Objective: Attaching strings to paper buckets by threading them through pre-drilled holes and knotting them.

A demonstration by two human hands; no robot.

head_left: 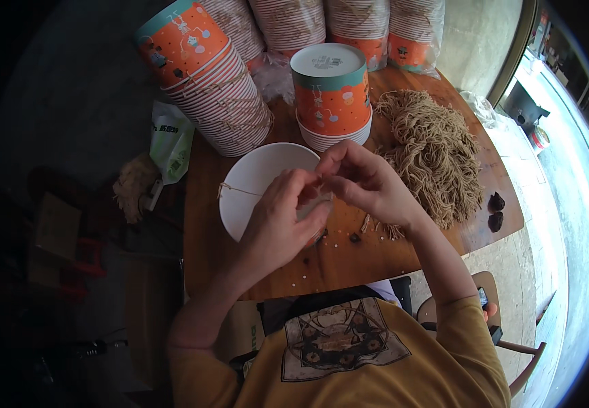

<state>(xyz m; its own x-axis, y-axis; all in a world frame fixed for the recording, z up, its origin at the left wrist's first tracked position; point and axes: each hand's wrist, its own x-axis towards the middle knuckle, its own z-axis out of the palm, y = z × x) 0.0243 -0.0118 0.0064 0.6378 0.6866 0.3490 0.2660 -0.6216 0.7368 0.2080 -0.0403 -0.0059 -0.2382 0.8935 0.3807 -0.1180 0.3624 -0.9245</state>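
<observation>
A white-lined paper tub (pixel 274 160) stands on the table with its mouth facing up toward me. From a small knot at its left rim, a thin tan string (pixel 242 191) stretches across the mouth and passes out of sight behind my left hand (pixel 286 212). Over the tub's right rim, my left hand's fingers are curled and pinched together. The fingertips of my right hand (pixel 361 182) meet them there, also in a pinch. Both hands seem to grip the string's end, though the fingers largely hide it.
A tall tilted stack of orange tubs (pixel 219 95) leans at the back left. An upside-down orange tub (pixel 332 102) tops a short stack behind my hands. Bagged stacks (pixel 359 27) line the back. A heap of tan strings (pixel 437 160) lies right, near dark scraps (pixel 496 202).
</observation>
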